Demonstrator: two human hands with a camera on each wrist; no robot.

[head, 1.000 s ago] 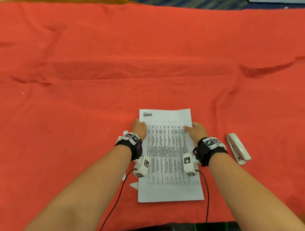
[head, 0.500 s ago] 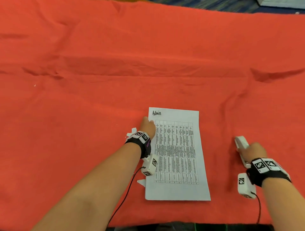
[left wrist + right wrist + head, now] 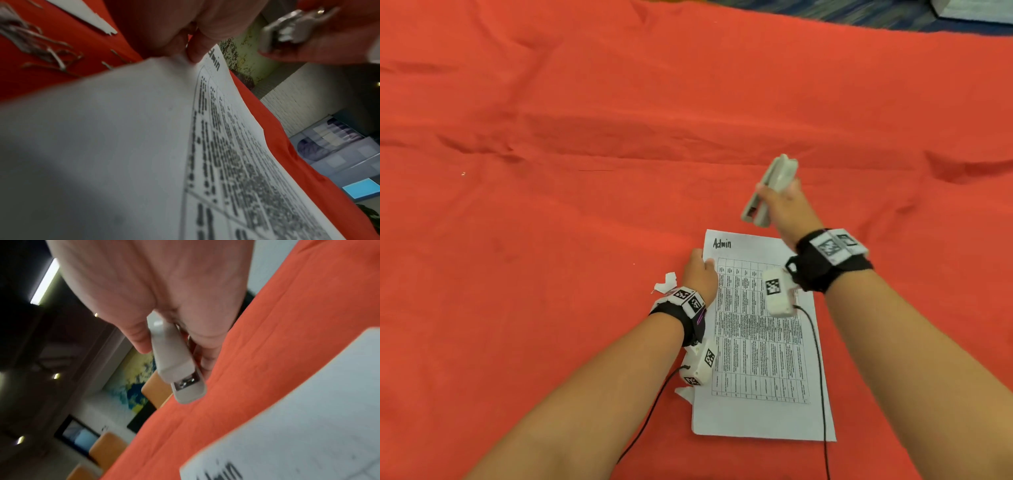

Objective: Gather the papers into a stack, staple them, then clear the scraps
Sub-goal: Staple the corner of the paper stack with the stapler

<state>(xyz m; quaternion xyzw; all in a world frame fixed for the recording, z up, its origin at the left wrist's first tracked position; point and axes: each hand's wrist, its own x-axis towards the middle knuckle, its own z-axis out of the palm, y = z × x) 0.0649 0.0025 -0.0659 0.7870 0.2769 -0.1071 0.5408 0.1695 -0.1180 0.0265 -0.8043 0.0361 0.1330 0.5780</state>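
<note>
A stack of printed papers point(image 3: 756, 346) headed "Admin" lies on the red cloth near me. My left hand point(image 3: 703, 262) pinches its top left corner, and the left wrist view shows the fingertips point(image 3: 193, 53) on that slightly raised corner of the papers point(image 3: 123, 146). My right hand point(image 3: 777, 200) grips a white stapler point(image 3: 768, 190) in the air just beyond the top edge of the stack. The stapler point(image 3: 177, 365) points its mouth towards the papers point(image 3: 308, 418). White torn scraps point(image 3: 666, 282) lie left of my left hand, with another scrap point(image 3: 685, 394) by the stack's left edge.
The wrinkled red cloth point(image 3: 551, 205) covers the whole table. Its far edge runs along the top right, with blue carpet and a pale object point(image 3: 979, 10) beyond. More scraps point(image 3: 30, 40) show on the cloth in the left wrist view.
My right hand left the papers' right edge, took the stapler from the cloth on the right and lifted it over the stack's top edge. My left hand stayed at the corner.
</note>
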